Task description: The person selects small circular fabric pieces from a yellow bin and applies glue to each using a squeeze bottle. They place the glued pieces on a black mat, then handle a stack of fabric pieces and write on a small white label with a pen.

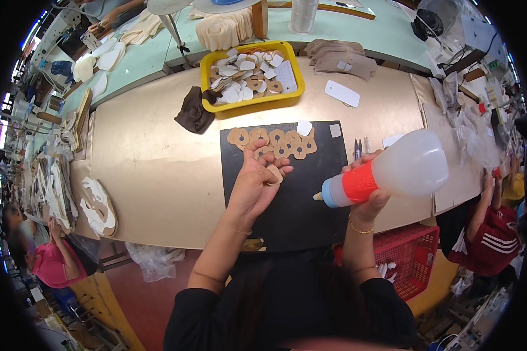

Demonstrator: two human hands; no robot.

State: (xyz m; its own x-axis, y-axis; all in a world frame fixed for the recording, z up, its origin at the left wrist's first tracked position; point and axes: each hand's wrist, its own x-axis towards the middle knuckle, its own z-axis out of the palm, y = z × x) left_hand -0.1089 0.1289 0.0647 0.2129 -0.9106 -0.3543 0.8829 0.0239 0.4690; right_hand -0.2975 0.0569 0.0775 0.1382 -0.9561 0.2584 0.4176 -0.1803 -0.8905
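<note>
My right hand (pixel 373 205) is wrapped round a squeeze bottle (pixel 413 164) with a cloudy body, a red band and a light blue cap. The bottle lies tilted on its side in the air, its nozzle pointing left over a black mat (pixel 293 213). Palm up, my left hand (pixel 253 186) pinches a small beige piece (pixel 274 174) over the mat's left part. Just beyond its fingers, several tan shaped pieces (pixel 278 139) with dark round centres lie in rows. A white rounded piece (pixel 304 127) rests at the top of these rows.
A yellow tray (pixel 301 88) of white and tan pieces stands at the back, with dark brown cloth (pixel 194 111) beside it. Pen-like tools (pixel 357 149) lie right of the mat. A red crate (pixel 418 263) sits below the table's right side. Other people work at both sides.
</note>
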